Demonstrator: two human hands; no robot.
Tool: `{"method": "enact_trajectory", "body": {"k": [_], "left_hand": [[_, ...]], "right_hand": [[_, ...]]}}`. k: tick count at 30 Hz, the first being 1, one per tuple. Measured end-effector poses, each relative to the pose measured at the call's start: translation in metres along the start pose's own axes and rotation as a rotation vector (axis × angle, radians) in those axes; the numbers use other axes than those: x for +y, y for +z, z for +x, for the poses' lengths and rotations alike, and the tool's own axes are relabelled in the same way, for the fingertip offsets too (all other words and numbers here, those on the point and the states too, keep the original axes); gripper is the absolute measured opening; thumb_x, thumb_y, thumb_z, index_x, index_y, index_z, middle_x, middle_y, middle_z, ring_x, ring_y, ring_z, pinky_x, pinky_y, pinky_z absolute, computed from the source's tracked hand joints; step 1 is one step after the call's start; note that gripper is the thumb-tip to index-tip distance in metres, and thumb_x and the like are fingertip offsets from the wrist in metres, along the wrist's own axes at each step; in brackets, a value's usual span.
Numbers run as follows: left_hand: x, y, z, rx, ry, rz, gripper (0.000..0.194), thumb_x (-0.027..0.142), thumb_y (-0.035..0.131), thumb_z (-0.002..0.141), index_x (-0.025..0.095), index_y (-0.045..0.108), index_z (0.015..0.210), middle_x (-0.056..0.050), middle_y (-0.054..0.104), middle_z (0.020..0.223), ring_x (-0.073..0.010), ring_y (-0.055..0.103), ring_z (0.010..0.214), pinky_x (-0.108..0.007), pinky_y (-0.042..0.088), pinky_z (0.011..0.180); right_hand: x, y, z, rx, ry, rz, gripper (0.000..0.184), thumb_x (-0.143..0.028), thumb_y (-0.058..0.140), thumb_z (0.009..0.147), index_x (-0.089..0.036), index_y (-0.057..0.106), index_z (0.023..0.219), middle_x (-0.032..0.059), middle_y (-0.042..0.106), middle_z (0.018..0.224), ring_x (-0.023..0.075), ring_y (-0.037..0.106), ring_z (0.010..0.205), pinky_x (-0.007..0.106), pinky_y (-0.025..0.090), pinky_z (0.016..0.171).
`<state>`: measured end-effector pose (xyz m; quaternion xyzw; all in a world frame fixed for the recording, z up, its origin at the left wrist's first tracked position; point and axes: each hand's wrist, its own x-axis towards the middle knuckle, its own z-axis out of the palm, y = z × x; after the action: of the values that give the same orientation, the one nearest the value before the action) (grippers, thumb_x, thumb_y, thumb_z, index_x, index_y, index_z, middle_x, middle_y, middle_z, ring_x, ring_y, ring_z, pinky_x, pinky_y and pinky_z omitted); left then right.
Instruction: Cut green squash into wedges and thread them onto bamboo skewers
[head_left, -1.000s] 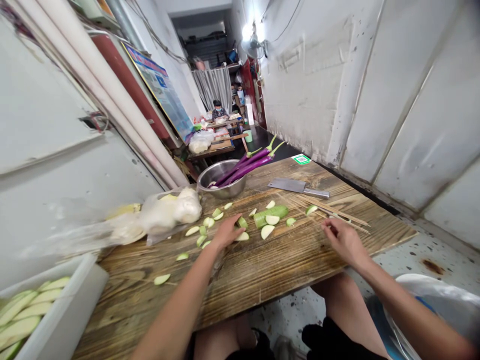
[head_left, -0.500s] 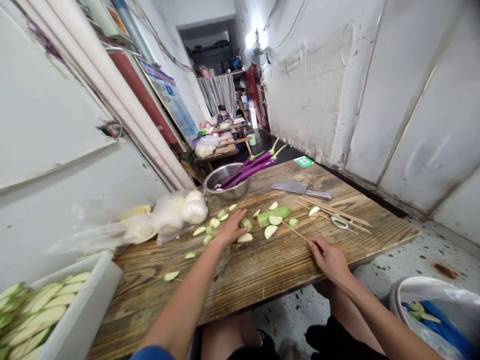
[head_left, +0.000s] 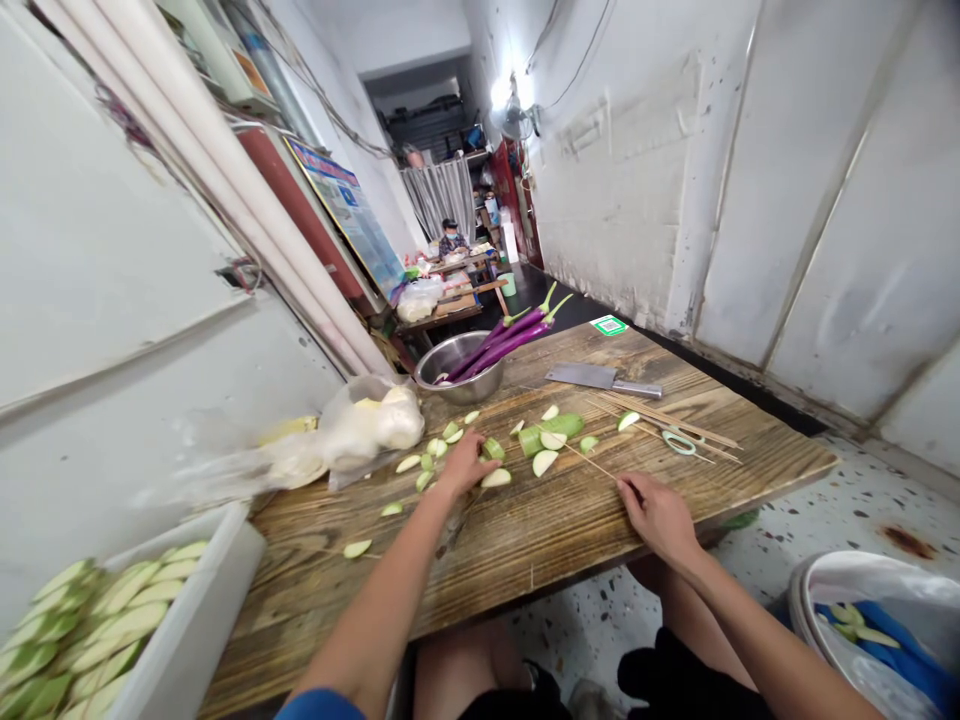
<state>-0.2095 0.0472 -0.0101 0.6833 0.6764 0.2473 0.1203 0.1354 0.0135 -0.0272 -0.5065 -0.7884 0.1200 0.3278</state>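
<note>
My right hand (head_left: 657,515) pinches the near end of a thin bamboo skewer (head_left: 592,462) above the table's front edge. The skewer's far end reaches a half-moon zucchini slice (head_left: 553,440); whether it pierces it, I cannot tell. My left hand (head_left: 463,464) curls its fingers and thumb around a short stack of cut zucchini (head_left: 493,449), partly hidden by the fingers. A larger zucchini piece (head_left: 551,434) lies to the right. Loose half-moon slices (head_left: 496,479) are scattered around my left hand.
Behind lie a cleaver (head_left: 585,375), several skewers (head_left: 675,420) and scissors (head_left: 679,442). A steel bowl (head_left: 469,392) holds purple eggplants (head_left: 506,340). Bagged pale food (head_left: 375,425) sits left, above a white box (head_left: 225,590) of sliced zucchini. A lined bucket (head_left: 806,600) stands right; a person (head_left: 452,238) sits far back.
My left hand has drawn its fingers in around the cut zucchini stack. The right hand holds the skewer almost unchanged. The view has shifted slightly.
</note>
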Motion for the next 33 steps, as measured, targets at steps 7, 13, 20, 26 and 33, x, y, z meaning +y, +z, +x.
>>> {"method": "enact_trajectory", "body": {"k": [7,13,20,26,33], "left_hand": [[0.002,-0.009,0.000,-0.083,0.079,0.095,0.050,0.028,0.065,0.063,0.018,0.056,0.111,-0.011,0.053,0.120,-0.0227,0.049,0.110,-0.036,0.039,0.092],[0.004,-0.014,-0.005,-0.044,0.105,0.122,0.064,0.024,0.063,0.063,0.016,0.045,0.124,-0.012,0.046,0.128,-0.0236,0.042,0.118,-0.039,0.033,0.099],[0.019,-0.027,-0.011,0.029,0.236,0.020,0.053,0.021,0.059,0.069,0.019,0.048,0.120,-0.009,0.037,0.136,-0.0226,0.032,0.126,-0.042,0.024,0.106],[0.039,-0.026,-0.032,0.180,-0.115,-0.879,0.043,0.034,0.055,0.075,0.015,0.051,0.114,-0.011,0.053,0.120,-0.0234,0.047,0.114,-0.043,0.037,0.097],[0.036,-0.015,-0.072,0.117,-0.250,-1.766,0.031,0.022,0.038,0.085,0.010,0.054,0.108,-0.014,0.051,0.124,-0.0225,0.045,0.117,-0.043,0.040,0.097]], "right_hand": [[0.000,0.001,-0.001,-0.011,0.013,-0.018,0.028,-0.030,0.034,0.089,-0.020,0.060,0.090,0.0043,0.066,0.090,0.0185,0.062,0.079,0.027,0.045,0.071],[0.000,0.000,0.000,-0.020,0.000,-0.019,0.027,-0.030,0.034,0.089,-0.020,0.059,0.092,0.0045,0.066,0.091,0.0186,0.062,0.081,0.027,0.045,0.072],[0.002,0.003,-0.001,-0.010,-0.002,-0.026,0.026,-0.030,0.035,0.088,-0.020,0.059,0.091,0.0045,0.066,0.092,0.0189,0.062,0.081,0.027,0.045,0.072],[-0.003,-0.002,-0.002,0.044,0.045,0.179,0.026,-0.033,0.036,0.088,-0.020,0.058,0.090,0.0046,0.066,0.083,0.0196,0.062,0.076,0.029,0.045,0.070],[-0.077,0.011,-0.037,-0.268,0.057,0.656,0.024,-0.037,0.032,0.089,-0.021,0.050,0.090,-0.0019,0.059,0.062,0.0121,0.051,0.043,0.023,0.040,0.044]]}}
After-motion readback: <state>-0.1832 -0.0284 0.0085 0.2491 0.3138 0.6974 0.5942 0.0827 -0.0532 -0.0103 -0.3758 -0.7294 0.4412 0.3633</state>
